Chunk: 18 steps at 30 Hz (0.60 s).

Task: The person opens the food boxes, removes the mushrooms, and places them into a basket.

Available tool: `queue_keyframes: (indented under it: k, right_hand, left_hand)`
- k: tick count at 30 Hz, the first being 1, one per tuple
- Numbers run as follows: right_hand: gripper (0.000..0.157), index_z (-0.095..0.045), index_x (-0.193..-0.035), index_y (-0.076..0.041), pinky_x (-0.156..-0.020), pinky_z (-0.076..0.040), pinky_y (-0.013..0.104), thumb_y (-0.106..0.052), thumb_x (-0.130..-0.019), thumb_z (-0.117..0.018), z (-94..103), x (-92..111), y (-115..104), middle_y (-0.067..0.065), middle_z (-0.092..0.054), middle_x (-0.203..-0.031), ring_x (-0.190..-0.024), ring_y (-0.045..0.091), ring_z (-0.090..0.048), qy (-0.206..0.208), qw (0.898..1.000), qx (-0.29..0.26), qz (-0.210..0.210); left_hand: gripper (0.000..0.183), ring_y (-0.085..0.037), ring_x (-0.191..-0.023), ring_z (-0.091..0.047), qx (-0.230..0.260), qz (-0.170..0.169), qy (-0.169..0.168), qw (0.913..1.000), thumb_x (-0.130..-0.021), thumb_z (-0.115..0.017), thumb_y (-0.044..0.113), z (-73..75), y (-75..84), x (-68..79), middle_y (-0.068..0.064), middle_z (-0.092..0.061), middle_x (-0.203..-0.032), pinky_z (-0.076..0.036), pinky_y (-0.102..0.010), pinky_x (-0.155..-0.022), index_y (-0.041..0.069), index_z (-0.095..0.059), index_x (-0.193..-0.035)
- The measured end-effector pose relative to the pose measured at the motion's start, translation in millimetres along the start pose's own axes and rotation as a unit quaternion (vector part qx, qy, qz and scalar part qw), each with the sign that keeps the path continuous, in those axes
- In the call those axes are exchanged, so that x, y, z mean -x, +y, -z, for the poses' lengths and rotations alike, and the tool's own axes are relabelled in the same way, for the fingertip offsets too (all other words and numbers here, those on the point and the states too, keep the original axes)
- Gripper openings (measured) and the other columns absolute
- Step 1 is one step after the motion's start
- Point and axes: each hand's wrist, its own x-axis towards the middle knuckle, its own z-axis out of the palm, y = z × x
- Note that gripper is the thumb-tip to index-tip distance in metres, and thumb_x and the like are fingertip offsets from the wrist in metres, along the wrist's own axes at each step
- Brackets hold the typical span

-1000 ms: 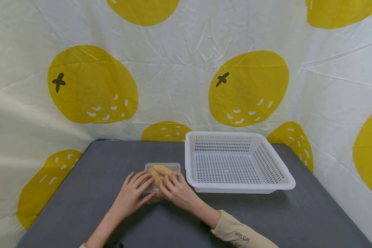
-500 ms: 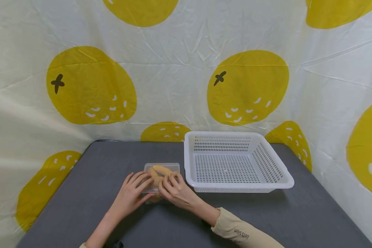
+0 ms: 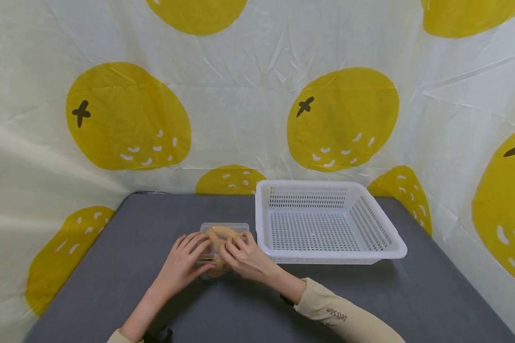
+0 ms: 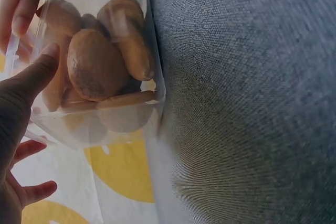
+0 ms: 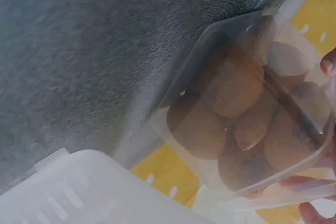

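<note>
A clear plastic food container [image 3: 236, 225] stands on the dark table, packed with several brown, potato-like vegetables [image 4: 95, 66], some round and some longer. My left hand [image 3: 181, 262] holds its left front corner, fingers over the top and thumb at the front edge. In the left wrist view that thumb [image 4: 39, 74] lies along the upper edge of the wall. Curled at the container's front right is my right hand [image 3: 250, 259], its fingertips at the rim. Those fingers [image 4: 31, 9] show at the rim's upper left in the left wrist view. Both hands cover much of the top.
Just right of the container sits a large white plastic basket [image 3: 331, 257] with slotted walls and nothing in it. The grey table [image 3: 154, 224] runs back to a white curtain [image 3: 240, 119] printed with yellow fruit.
The front edge of the container's top has risen slightly, and more of the contents shows below it. Both hands stay almost in place. The basket has not moved.
</note>
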Motion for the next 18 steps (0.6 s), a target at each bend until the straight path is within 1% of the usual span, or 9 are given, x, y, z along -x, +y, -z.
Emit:
queue_keyframes:
  k: [4,8,10,12,15,18]
  right_hand:
    - [0.031,-0.058,-0.088,-0.017,-0.063,-0.044,0.032,-0.015,-0.097,-0.028,-0.1,2.0,1.7,-0.002,-0.062,-0.084,-0.073,0.013,-0.056,-0.003,1.000,-0.008,-0.015]
    - [0.029,-0.057,-0.089,-0.017,-0.065,-0.044,0.033,-0.024,-0.097,-0.030,-5.4,5.8,0.0,-0.002,-0.062,-0.086,-0.075,0.014,-0.056,-0.012,0.999,-0.021,-0.036]
    - [0.025,-0.057,-0.089,-0.017,-0.066,-0.044,0.034,-0.031,-0.094,-0.037,-7.2,6.7,-1.0,-0.002,-0.062,-0.088,-0.077,0.015,-0.057,-0.021,0.998,-0.033,-0.045]
    - [0.024,-0.056,-0.089,-0.018,-0.067,-0.044,0.035,-0.037,-0.090,-0.042,-8.4,7.4,-2.2,-0.001,-0.062,-0.091,-0.079,0.015,-0.058,-0.030,0.997,-0.044,-0.052]
    - [0.028,-0.057,-0.091,-0.018,-0.069,-0.044,0.036,-0.044,-0.084,-0.050,-7.9,7.3,-3.1,-0.002,-0.063,-0.092,-0.081,0.015,-0.058,-0.037,0.995,-0.065,-0.072]
    - [0.031,-0.058,-0.097,-0.019,-0.071,-0.043,0.036,-0.046,-0.083,-0.052,-6.5,7.9,-3.5,-0.002,-0.063,-0.095,-0.083,0.015,-0.059,-0.055,0.990,-0.087,-0.095]
  left_hand:
    - [0.059,-0.028,-0.107,-0.050,0.003,0.006,-0.007,1.0000,-0.058,-0.078,0.036,1.3,0.5,-1.5,-0.008,-0.058,-0.113,-0.039,-0.055,-0.084,0.012,-0.060,-0.109]
    - [0.063,-0.027,-0.108,-0.050,-0.001,0.011,-0.015,0.9998,-0.057,-0.079,0.037,3.1,0.4,-3.2,-0.008,-0.058,-0.113,-0.038,-0.055,-0.085,0.013,-0.059,-0.111]
    - [0.064,-0.027,-0.108,-0.051,-0.003,0.010,-0.012,0.9999,-0.056,-0.080,0.037,3.8,-0.1,-3.1,-0.008,-0.058,-0.113,-0.038,-0.055,-0.085,0.012,-0.059,-0.112]
    - [0.066,-0.028,-0.108,-0.051,-0.006,0.008,-0.009,0.9999,-0.055,-0.080,0.037,4.2,-0.7,-2.2,-0.008,-0.058,-0.114,-0.038,-0.056,-0.084,0.012,-0.059,-0.112]
    - [0.067,-0.029,-0.109,-0.050,-0.007,0.003,-0.007,0.9999,-0.055,-0.080,0.037,4.0,-1.1,-0.8,-0.009,-0.057,-0.115,-0.038,-0.057,-0.084,0.011,-0.059,-0.114]
    - [0.066,-0.029,-0.112,-0.048,0.000,0.002,-0.010,0.9999,-0.059,-0.078,0.037,4.4,-1.5,0.7,-0.008,-0.056,-0.118,-0.036,-0.057,-0.086,0.011,-0.057,-0.117]
